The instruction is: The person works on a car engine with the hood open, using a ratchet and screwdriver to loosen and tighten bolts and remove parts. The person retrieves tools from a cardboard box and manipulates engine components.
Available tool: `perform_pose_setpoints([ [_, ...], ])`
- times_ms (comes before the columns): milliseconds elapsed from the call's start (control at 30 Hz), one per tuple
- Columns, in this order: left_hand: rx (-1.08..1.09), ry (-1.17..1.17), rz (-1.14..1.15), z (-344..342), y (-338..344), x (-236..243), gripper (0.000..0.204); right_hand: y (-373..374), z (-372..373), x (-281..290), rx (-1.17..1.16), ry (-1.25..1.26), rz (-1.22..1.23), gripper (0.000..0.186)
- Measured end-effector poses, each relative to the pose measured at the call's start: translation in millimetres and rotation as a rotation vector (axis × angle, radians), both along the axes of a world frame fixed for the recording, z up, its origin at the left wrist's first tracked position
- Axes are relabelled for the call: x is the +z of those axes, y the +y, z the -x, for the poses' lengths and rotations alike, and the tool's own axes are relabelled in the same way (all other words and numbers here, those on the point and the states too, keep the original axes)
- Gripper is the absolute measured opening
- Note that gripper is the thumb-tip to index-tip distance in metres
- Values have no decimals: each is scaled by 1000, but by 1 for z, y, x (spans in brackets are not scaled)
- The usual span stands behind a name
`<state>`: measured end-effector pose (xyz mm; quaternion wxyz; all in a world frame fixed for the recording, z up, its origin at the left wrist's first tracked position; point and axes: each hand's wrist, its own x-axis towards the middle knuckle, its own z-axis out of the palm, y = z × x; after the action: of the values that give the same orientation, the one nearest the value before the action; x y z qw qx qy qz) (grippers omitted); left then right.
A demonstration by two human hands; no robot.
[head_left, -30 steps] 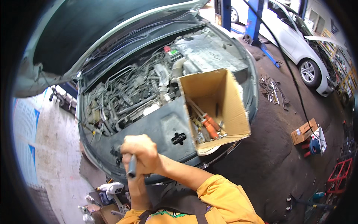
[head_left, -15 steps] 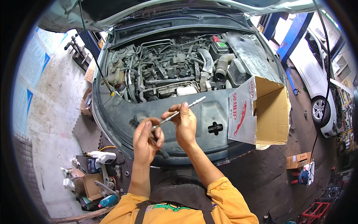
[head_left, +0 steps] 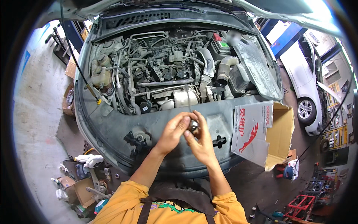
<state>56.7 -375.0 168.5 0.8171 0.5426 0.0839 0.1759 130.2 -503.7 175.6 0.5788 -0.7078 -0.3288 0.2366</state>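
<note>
My left hand (head_left: 173, 132) and my right hand (head_left: 201, 143) meet over the dark front panel (head_left: 123, 123) of an open car, fingers curled round a small shiny metal piece (head_left: 193, 126). A slender metal rod (head_left: 188, 100) points up from between them toward the engine bay (head_left: 164, 59); whether it is joined to that piece is unclear. Right of my hands, a cross-shaped opening (head_left: 219, 141) shows in the panel, beside an open cardboard box (head_left: 250, 136) lying on the panel. A black latch assembly (head_left: 138, 143) sits left of my hands.
A white car (head_left: 296, 82) stands at right near a blue lift (head_left: 283, 41). A red trolley (head_left: 300, 205) is at lower right, small cartons and bottles (head_left: 87, 162) at lower left. A hanging cable (head_left: 69, 44) crosses the left; the raised bonnet (head_left: 298, 15) hangs overhead.
The rod, held diagonally half a second ago, now points upward. My hands have moved right and closer together. The head view has shifted, showing the box lower and more of the engine bay.
</note>
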Motion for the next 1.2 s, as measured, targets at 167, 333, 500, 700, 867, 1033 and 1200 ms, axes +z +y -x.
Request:
perform_pose_setpoints([
  [167, -77, -53, -331, -53, 17, 5, 34, 31, -44, -20, -332, -40, -211, 44],
  [333, 123, -44, -592, -74, 48, -16, 38, 64, -90, -33, -380, -223, -65, 35],
  [500, 317, 217, -814, -45, 84, -62, 30, 108, -141, -32, -455, 89, 64, 26],
  [700, 425, 339, -787, -25, 93, -105, 24, 122, -204, -80, -446, 65, 179, 27],
  [867, 546, 316, -988, -29, 83, -123, 16, 134, -219, -96, -398, 131, 142, 29],
  [1033, 566, 321, -1005, -32, 83, -123, 15, 133, -231, -90, -384, 112, 175, 21],
  [1200, 583, 317, -1011, -31, 82, -126, 14, 128, -240, -85, -361, 120, 194, 22],
])
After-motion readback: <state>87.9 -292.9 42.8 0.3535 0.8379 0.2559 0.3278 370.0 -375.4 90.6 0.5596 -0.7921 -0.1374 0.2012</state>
